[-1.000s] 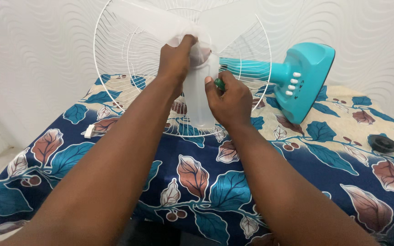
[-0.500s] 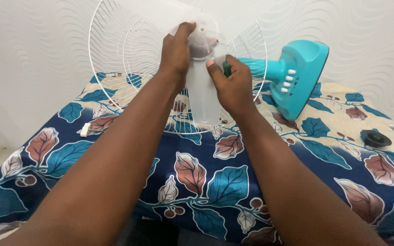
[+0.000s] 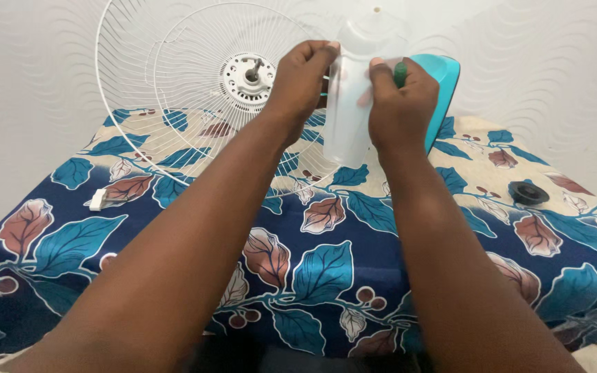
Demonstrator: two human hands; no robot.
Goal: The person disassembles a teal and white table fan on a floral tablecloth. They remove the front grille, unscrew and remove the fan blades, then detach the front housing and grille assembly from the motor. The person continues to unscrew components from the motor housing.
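Hands: left grip and right grip both clenched on translucent fan blade, wire guard at 9 o'clock.

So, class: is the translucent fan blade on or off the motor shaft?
Off. Both hands, left hand and right hand, hold the fan blade away from the bare motor shaft, which shows at the centre of the white grille.

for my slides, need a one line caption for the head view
Both hands hold a clear fan blade beside the white grille and bare motor shaft.
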